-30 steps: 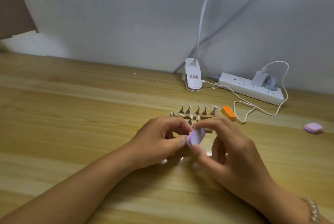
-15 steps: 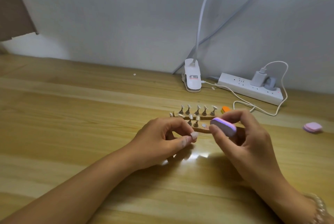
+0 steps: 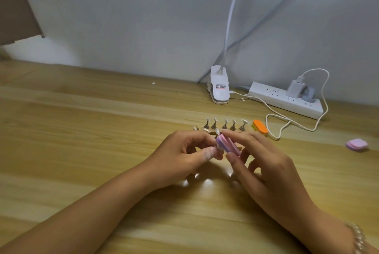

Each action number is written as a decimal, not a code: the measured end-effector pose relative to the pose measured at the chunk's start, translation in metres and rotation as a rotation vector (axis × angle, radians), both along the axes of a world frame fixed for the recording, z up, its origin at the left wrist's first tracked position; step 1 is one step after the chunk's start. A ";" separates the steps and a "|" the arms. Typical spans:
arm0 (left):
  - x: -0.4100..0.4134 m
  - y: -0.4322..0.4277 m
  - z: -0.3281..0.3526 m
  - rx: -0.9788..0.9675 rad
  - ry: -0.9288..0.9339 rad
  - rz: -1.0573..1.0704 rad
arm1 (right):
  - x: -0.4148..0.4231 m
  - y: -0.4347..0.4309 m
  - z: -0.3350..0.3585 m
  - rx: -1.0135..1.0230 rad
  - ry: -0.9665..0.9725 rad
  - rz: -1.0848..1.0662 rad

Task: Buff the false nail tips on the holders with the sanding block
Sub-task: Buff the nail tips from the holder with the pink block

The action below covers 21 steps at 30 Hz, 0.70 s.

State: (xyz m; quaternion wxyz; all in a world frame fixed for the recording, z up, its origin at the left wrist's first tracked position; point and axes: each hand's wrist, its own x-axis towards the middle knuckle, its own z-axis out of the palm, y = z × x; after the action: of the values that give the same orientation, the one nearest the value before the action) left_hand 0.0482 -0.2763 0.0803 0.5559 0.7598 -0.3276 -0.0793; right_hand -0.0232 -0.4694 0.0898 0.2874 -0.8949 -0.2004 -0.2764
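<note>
**Sanding block meets a tip held between the hands**

The sanding block point(image 3: 289, 145), a small pink and lilac pad, is tilted on edge just in front of the row of holders, with its near end against whatever the left hand pinches. That is presumably one false nail tip on its holder, though the fingers hide it and I cannot confirm it. Behind, a row of holders point(image 3: 225, 125) stands upright on a wooden strip, each with a pale nail tip on top, and a few more tips point(image 3: 206, 129) sit lower at the strip's front edge.

By my reading the work is mid-way at best: one tip is under the block, while the ones on the strip stand untouched by any hand. Whether they are already buffed cannot be told from their surfaces at this size.

The left hand point(image 3: 187, 156) is curled shut, thumb and forefinger pinched together just at the block's near end. The right hand point(image 3: 264, 160) grips the block between thumb below and forefinger along the top, other fingers loosely folded. Both forearms reach in low over the worktop point(image 3: 82, 130), the wrists apart.

Further out lie an orange block point(image 3: 260, 126) just right of the holders, a second pink block point(image 3: 356, 144) well off to the right, and a white power strip point(image 3: 285, 100) by the wall.
</note>
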 end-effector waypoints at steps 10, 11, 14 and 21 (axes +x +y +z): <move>0.002 0.000 -0.004 0.043 -0.056 -0.053 | -0.003 0.004 0.004 0.033 0.042 0.003; 0.003 0.000 -0.004 0.059 -0.068 -0.046 | -0.003 0.004 0.004 0.028 0.047 0.013; 0.002 0.000 -0.005 0.078 -0.080 -0.037 | 0.001 0.001 0.005 0.129 0.082 -0.062; 0.000 0.000 -0.003 0.103 -0.087 -0.034 | 0.002 0.000 0.003 0.197 0.140 -0.059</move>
State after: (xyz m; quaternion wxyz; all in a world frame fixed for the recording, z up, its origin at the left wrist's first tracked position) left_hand 0.0484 -0.2764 0.0775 0.5000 0.7845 -0.3596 -0.0723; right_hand -0.0210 -0.4699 0.0931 0.3790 -0.8850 -0.1254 -0.2397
